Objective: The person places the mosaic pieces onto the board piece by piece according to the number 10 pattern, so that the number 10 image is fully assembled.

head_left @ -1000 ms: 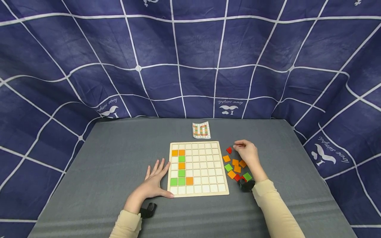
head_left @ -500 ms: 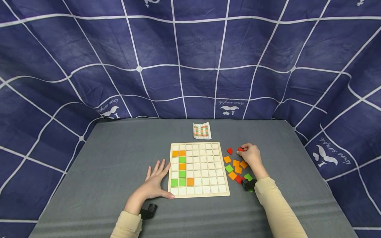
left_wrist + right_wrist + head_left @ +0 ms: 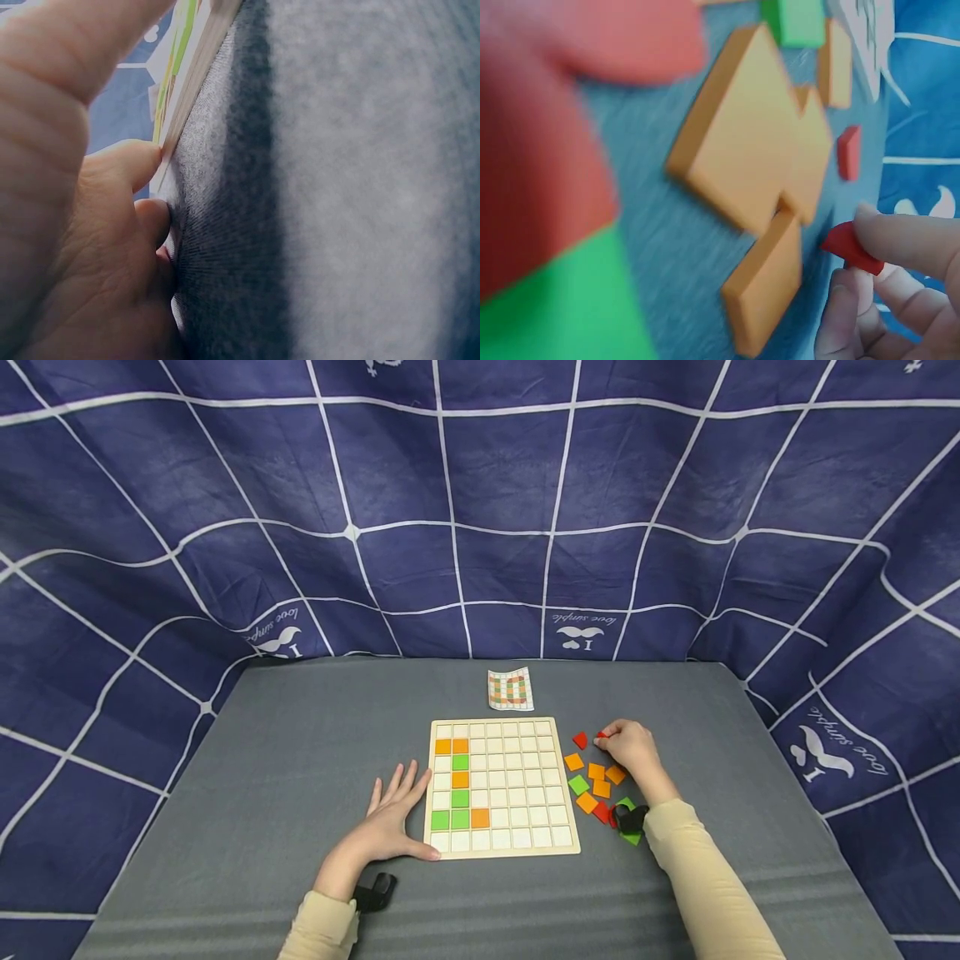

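Observation:
My left hand (image 3: 390, 822) lies spread along the left edge of a square wooden grid board (image 3: 517, 852), fingertips and thumb right at its rim. In the left wrist view the fingers (image 3: 120, 169) touch the board's side. Orange tiles (image 3: 461, 746) and green tiles (image 3: 460, 797) fill some cells in its left columns. My right hand (image 3: 633, 750) pinches a small red piece (image 3: 849, 247) with a curved edge between thumb and fingers, beyond the loose tiles. Another red piece (image 3: 581, 740) lies just left of that hand.
Loose orange tiles (image 3: 601, 788), a green tile (image 3: 578, 784) and more red pieces (image 3: 602, 812) lie right of the board, some partly under the right wrist's black camera (image 3: 628, 819). A patterned card (image 3: 510, 689) lies behind the board. A blue curtain (image 3: 495, 568) hangs around the grey table (image 3: 337, 710).
My right hand has come down to the red piece at the back of the loose tiles and now pinches it. The left hand has stayed at the board's edge.

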`<state>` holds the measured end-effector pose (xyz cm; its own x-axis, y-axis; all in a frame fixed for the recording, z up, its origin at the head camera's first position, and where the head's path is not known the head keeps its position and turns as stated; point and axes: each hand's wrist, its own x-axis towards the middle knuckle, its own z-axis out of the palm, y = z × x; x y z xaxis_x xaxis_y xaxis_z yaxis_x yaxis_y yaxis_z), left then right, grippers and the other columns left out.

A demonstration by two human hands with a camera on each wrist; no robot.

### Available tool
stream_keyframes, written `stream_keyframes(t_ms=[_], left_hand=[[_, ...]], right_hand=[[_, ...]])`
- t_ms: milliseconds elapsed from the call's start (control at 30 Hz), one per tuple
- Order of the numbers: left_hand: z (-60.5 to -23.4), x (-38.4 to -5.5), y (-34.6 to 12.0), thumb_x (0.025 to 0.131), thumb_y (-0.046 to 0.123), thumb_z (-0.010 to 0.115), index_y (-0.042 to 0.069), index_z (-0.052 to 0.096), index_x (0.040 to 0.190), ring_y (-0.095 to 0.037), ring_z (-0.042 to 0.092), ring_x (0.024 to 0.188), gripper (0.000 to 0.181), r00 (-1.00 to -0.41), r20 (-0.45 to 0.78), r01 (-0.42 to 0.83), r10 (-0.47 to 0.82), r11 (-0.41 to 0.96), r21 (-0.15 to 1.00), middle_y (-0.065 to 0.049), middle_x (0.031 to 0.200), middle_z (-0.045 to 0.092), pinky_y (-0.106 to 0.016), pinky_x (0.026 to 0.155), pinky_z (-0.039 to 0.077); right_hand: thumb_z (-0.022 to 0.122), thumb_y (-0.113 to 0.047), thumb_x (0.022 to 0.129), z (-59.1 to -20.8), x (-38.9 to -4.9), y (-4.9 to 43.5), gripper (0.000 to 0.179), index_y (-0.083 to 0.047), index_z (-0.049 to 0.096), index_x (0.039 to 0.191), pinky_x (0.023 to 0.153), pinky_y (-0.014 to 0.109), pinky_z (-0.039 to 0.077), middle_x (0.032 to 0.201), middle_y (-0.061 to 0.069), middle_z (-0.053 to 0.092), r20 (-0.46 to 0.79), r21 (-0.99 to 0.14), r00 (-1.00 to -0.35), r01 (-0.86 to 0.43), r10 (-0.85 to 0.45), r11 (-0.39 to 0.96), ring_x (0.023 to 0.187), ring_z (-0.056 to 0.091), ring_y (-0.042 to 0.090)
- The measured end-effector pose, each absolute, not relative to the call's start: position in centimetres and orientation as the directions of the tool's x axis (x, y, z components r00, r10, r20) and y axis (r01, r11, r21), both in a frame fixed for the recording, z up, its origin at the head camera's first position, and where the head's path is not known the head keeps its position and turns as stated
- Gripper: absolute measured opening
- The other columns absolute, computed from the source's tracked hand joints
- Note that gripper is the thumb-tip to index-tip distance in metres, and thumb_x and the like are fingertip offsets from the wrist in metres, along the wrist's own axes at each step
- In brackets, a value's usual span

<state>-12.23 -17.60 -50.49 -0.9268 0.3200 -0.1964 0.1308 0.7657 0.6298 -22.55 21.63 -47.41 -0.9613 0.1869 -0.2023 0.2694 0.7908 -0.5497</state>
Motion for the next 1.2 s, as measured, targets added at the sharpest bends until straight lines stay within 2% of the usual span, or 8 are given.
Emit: stream_keyframes(t_ms=[133,267,400,500,600,733,900,1200], left_hand=[[-50.4,-12.2,-17.6,0.055,0.044,0.095,0.008,0.022,0.157,-0.04,-0.005,0.153,0.131,-0.926,-0.2,0.13,0.322,0.766,0.63,-0.018,0.165,0.004,-0.062,0.118,-0.012],[-50.2,-12.1,-17.5,0.055,0.043,0.095,0.007,0.022,0.157,-0.04,-0.004,0.153,0.131,-0.926,-0.196,0.132,0.322,0.764,0.631,-0.018,0.165,0.004,-0.062,0.118,-0.012],[-50.2,-12.1,-17.5,0.055,0.044,0.095,0.008,0.022,0.157,-0.04,-0.004,0.153,0.131,-0.926,-0.195,0.131,0.322,0.762,0.634,-0.018,0.165,0.005,-0.062,0.118,-0.012],[-50.3,-12.1,-17.5,0.055,0.045,0.095,0.009,0.021,0.157,-0.039,-0.005,0.153,0.131,-0.924,-0.199,0.133,0.327,0.762,0.633,-0.017,0.166,0.004,-0.062,0.118,-0.012],[-50.4,-12.2,-17.5,0.056,0.044,0.095,0.009,0.021,0.157,-0.04,-0.005,0.153,0.131,-0.923,-0.198,0.137,0.332,0.759,0.636,-0.017,0.166,0.004,-0.062,0.118,-0.012],[-50.5,-12.1,-17.6,0.055,0.044,0.095,0.009,0.021,0.157,-0.039,-0.004,0.153,0.131,-0.925,-0.194,0.135,0.326,0.761,0.634,-0.017,0.166,0.005,-0.062,0.118,-0.011],[-50.5,-12.1,-17.6,0.054,0.044,0.096,0.009,0.022,0.157,-0.039,-0.002,0.153,0.131,-0.93,-0.191,0.132,0.315,0.768,0.627,-0.017,0.165,0.007,-0.062,0.119,-0.01],[-50.4,-12.1,-17.5,0.055,0.043,0.095,0.009,0.022,0.157,-0.039,-0.004,0.153,0.131,-0.928,-0.199,0.124,0.317,0.761,0.636,-0.016,0.166,0.005,-0.062,0.118,-0.012]], right_hand=[[0.07,-0.021,0.091,-46.9,-22.6,20.7,0.021,-0.001,0.066,0.097,0.065,0.031,0.045,0.087,0.013,0.067,-0.166,-0.616,-0.973,0.227,0.158,0.755,0.075,0.058,0.024],[0.067,-0.02,0.094,-46.3,-22.7,19.3,0.023,-0.002,0.065,0.108,0.065,0.027,0.043,0.087,0.007,0.063,-0.142,-0.715,-0.985,0.167,0.093,0.678,0.075,0.057,0.02],[0.065,-0.018,0.095,-46.1,-22.9,17.4,0.025,-0.002,0.065,0.115,0.07,0.031,0.051,0.089,0.005,0.065,-0.143,-0.821,-0.989,0.134,0.027,0.555,0.08,0.062,0.027],[0.066,-0.019,0.095,-46.1,-23.1,16.1,0.024,-0.004,0.066,0.115,0.079,0.037,0.056,0.094,0.007,0.07,-0.169,-0.868,-0.985,0.155,0.012,0.471,0.091,0.067,0.032],[0.065,-0.018,0.096,-46.2,-23.1,14.9,0.024,-0.005,0.066,0.115,0.078,0.039,0.055,0.097,0.011,0.072,-0.187,-0.881,-0.982,0.165,-0.007,0.443,0.092,0.066,0.033],[0.065,-0.018,0.095,-46.3,-23.0,13.3,0.022,-0.005,0.069,0.114,0.073,0.034,0.054,0.1,0.013,0.073,-0.18,-0.876,-0.983,0.147,-0.029,0.46,0.089,0.067,0.03],[0.068,-0.018,0.093,-46.7,-22.9,11.3,0.019,-0.007,0.073,0.108,0.068,0.026,0.052,0.099,0.012,0.074,-0.155,-0.866,-0.987,0.111,-0.049,0.487,0.086,0.069,0.026],[0.071,-0.016,0.091,-48.0,-22.8,8.9,0.014,-0.01,0.077,0.102,0.065,0.024,0.048,0.095,0.008,0.075,-0.119,-0.842,-0.988,0.046,-0.102,0.538,0.074,0.062,0.014]])
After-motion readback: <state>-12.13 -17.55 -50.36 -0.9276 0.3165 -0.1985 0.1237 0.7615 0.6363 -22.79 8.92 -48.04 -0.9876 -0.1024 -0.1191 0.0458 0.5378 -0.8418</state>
